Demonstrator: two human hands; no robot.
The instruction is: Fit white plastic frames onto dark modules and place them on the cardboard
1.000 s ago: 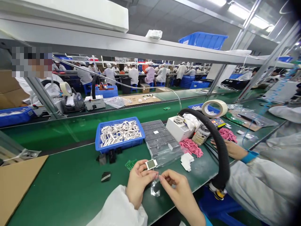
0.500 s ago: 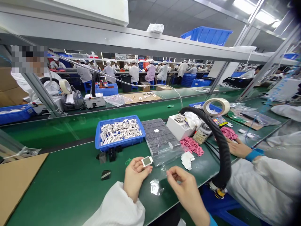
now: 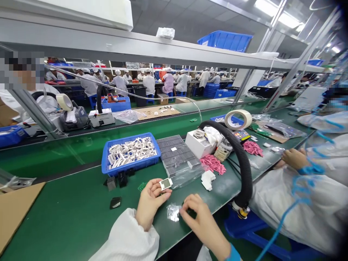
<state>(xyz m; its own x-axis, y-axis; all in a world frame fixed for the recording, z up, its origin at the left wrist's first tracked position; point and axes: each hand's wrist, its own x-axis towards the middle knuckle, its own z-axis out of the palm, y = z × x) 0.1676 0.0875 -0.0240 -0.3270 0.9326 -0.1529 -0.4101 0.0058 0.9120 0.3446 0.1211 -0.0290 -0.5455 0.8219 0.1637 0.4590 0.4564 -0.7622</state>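
Observation:
My left hand (image 3: 150,203) is closed around the edge of a small LCD screen (image 3: 165,184) in a white frame, its grey face turned up. My right hand (image 3: 200,216) is low over the bench, thumb and fingertips pinched together at the right edge of a small pile of shiny clear film pieces (image 3: 173,212). Whatever is in that pinch is too small to make out. Just beyond my left hand lies a green circuit board (image 3: 141,186). Farther left on the bench is a dark flat piece (image 3: 115,203).
A blue tray (image 3: 103,165) of white frames stands beside a grey slotted tray (image 3: 174,149). Pink strips (image 3: 213,164) and white pieces (image 3: 208,179) lie to the right. A black hose (image 3: 243,163) arches over the bench edge. A co-worker's hand (image 3: 295,158) is at far right.
My right hand has moved down toward me, to the film pile. The LCD screen stays in my left hand. The co-worker's hand has drawn back from the pink strips, and the view has shifted right.

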